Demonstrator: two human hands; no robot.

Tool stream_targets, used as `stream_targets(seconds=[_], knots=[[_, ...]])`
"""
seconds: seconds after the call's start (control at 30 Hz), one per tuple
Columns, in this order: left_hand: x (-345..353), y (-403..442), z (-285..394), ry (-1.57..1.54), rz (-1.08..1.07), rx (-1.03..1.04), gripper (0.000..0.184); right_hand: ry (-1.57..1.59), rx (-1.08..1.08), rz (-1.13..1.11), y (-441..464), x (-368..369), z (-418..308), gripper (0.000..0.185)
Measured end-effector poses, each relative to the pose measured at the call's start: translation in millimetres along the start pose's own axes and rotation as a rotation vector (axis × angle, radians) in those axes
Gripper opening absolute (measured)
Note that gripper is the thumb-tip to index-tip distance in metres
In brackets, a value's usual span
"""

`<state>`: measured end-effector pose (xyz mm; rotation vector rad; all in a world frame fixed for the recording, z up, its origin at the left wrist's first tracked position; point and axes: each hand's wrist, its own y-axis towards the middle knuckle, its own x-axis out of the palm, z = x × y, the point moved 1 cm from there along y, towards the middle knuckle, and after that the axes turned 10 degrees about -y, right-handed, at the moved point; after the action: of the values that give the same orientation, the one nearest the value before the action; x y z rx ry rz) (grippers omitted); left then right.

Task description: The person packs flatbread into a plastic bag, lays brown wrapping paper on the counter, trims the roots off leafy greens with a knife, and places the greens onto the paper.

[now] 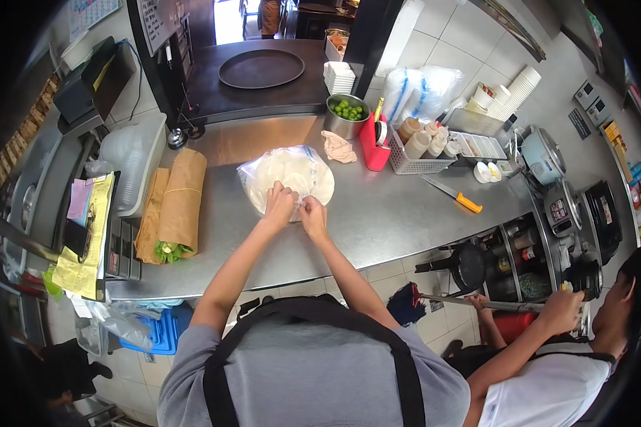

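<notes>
Clear plastic bag [246, 172] of round flatbreads [308, 169] flat on the steel bench [377, 213], left grip [281, 203] and right grip [311, 213] pinching its near side — close together, most of the bag lying beyond them — paper-wrapped bundle [181, 203] off to the left.

One left hand [281, 204] and one right hand [313, 216] met at one plastic bag [308, 167]. Beyond them were one metal bowl [346, 129], one cloth [340, 148] and one round tray [261, 69]. To their right sat one red holder [372, 148], one basket [408, 168], one orange-handled knife [466, 203] and two small white bowls [481, 173]; to their left, one banded paper bundle [181, 203].
</notes>
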<state>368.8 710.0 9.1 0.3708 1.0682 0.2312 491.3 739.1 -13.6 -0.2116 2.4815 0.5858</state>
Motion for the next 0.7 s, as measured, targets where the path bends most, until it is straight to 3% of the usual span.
stream_targets(seconds=[0.17,0.27,0.37,0.47,0.57,0.7], knots=[[1,-8,0,-0.22,-0.058,-0.304,0.02,0.04,-0.017,0.004,-1,4,6,0.007],[9,-8,-20,-0.965,-0.287,-0.794,0.035,0.23,0.107,-0.002,-4,0,-3,0.012],[33,-11,-42,-1.094,-0.294,-0.805,0.048,0.14,0.067,-0.057,-6,7,8,0.015],[34,-9,-42,-1.144,-0.3,-0.901,0.041,0.24,-0.076,0.088,-12,3,0,0.015],[31,-13,-41,-1.107,-0.309,-0.885,0.041,0.332,0.043,0.039,-14,-2,-4,0.013],[2,-7,-27,-0.99,-0.3,-0.751,0.03,0.246,-0.01,0.053,-10,-4,-7,0.012]])
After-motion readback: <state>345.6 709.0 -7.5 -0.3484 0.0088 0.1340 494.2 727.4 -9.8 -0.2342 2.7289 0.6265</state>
